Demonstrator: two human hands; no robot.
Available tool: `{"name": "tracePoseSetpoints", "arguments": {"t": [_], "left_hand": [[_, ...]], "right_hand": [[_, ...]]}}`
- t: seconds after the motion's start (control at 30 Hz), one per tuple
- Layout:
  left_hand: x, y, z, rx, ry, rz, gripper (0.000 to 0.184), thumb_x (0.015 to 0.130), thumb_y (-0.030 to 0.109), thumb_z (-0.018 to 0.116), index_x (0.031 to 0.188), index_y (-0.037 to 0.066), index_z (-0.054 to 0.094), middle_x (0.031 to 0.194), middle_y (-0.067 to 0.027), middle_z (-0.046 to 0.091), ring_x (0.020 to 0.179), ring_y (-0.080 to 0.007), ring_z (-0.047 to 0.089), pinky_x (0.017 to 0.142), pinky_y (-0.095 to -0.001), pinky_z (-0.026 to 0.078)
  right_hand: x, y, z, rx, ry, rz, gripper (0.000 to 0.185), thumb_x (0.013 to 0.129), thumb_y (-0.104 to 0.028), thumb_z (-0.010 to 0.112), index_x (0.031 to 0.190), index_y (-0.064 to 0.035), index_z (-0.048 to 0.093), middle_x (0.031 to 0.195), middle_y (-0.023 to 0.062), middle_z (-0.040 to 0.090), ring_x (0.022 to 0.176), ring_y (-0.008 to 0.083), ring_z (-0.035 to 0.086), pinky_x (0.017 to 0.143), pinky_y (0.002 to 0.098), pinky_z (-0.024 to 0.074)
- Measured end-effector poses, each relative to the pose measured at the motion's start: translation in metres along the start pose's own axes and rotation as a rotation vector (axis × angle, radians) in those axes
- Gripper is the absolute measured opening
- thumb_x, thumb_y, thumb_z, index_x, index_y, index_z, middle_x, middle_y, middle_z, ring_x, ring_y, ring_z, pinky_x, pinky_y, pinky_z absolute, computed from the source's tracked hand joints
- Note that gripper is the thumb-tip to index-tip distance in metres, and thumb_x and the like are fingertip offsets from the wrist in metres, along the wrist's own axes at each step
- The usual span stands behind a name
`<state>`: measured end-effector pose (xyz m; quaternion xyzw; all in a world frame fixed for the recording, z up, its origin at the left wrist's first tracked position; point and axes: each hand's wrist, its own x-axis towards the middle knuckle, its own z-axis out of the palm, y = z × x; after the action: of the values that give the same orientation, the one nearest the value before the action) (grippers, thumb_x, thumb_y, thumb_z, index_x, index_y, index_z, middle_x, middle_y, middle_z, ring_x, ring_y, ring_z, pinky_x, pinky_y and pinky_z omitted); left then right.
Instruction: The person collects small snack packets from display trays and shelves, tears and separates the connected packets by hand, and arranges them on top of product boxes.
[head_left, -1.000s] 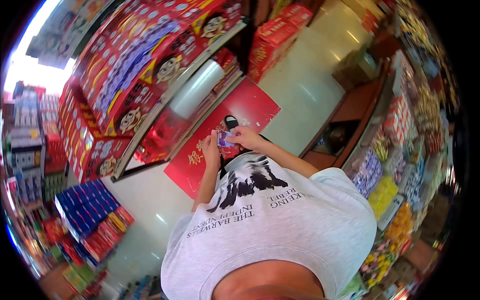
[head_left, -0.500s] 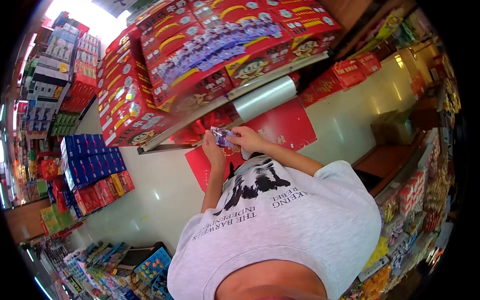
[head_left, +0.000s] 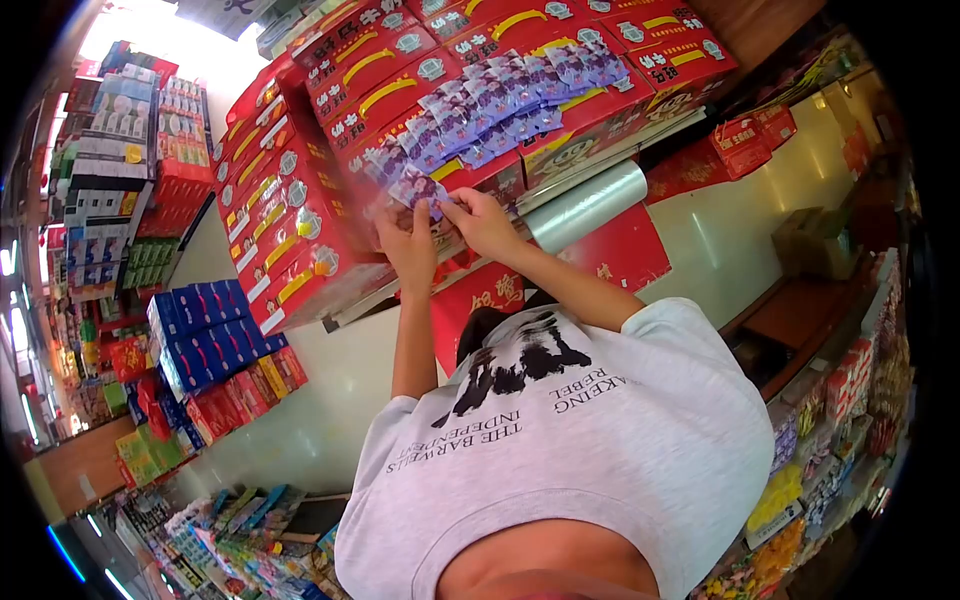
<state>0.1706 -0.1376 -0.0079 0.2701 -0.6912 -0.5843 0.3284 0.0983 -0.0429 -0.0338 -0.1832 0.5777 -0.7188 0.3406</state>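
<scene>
A small purple-and-white packet (head_left: pixel 416 189) is pinched between my two hands, its printed face turned up. My left hand (head_left: pixel 407 245) grips its near left part, and my right hand (head_left: pixel 482 222) closes on its right corner. Just beyond lie overlapping rows of similar purple packets (head_left: pixel 500 105), spread across the tops of red cartons (head_left: pixel 380 80). The held packet is at the near left end of these rows; whether it touches the cartons I cannot tell.
A stack of red cartons (head_left: pixel 290 215) rises at the left of the packets. Below the carton edge is a silvery roll (head_left: pixel 588 204). Blue boxes (head_left: pixel 215 325) stand on the left, stocked shelves (head_left: pixel 800 470) on the right, and a cardboard box (head_left: pixel 815 243) further back.
Both hands have moved forward, from in front of the carton edge to over the cartons beside the laid-out packets, carrying the packet. The view has shifted slightly too.
</scene>
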Motion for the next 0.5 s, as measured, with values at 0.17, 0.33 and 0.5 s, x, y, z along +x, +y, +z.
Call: {"name": "tracePoseSetpoints", "arguments": {"t": [0.17, 0.33, 0.5], "left_hand": [[0.043, 0.009, -0.006, 0.189, -0.012, 0.118, 0.053, 0.084, 0.013, 0.065, 0.129, -0.001, 0.039, 0.095, -0.0084, 0.054, 0.084, -0.0169, 0.05, 0.078, -0.0296, 0.042], [0.072, -0.024, -0.012, 0.565, -0.03, 0.347, 0.053, 0.083, 0.02, 0.064, 0.128, 0.001, 0.042, 0.108, -0.0164, 0.05, 0.105, -0.0302, 0.044, 0.094, -0.0423, 0.032], [0.08, -0.034, -0.01, 0.831, -0.076, 0.401, 0.052, 0.087, 0.027, 0.055, 0.13, 0.001, 0.04, 0.132, -0.0219, 0.038, 0.126, -0.0354, 0.032, 0.101, -0.0526, 0.022]], "right_hand": [[0.035, -0.011, 0.018, -0.103, 0.099, 0.0, 0.027, 0.091, -0.023, 0.054, 0.086, 0.0033, 0.059, 0.066, 0.0063, 0.062, 0.049, 0.0127, 0.059, 0.046, 0.0272, 0.0453], [0.048, -0.011, 0.03, -0.204, 0.284, 0.049, 0.029, 0.089, -0.024, 0.057, 0.078, 0.002, 0.061, 0.062, 0.0069, 0.063, 0.046, 0.0128, 0.058, 0.045, 0.0274, 0.0443], [0.054, -0.016, 0.039, -0.317, 0.431, 0.16, 0.03, 0.087, -0.025, 0.059, 0.077, 0.0022, 0.061, 0.058, 0.0065, 0.062, 0.043, 0.0137, 0.059, 0.041, 0.0275, 0.0441]]}}
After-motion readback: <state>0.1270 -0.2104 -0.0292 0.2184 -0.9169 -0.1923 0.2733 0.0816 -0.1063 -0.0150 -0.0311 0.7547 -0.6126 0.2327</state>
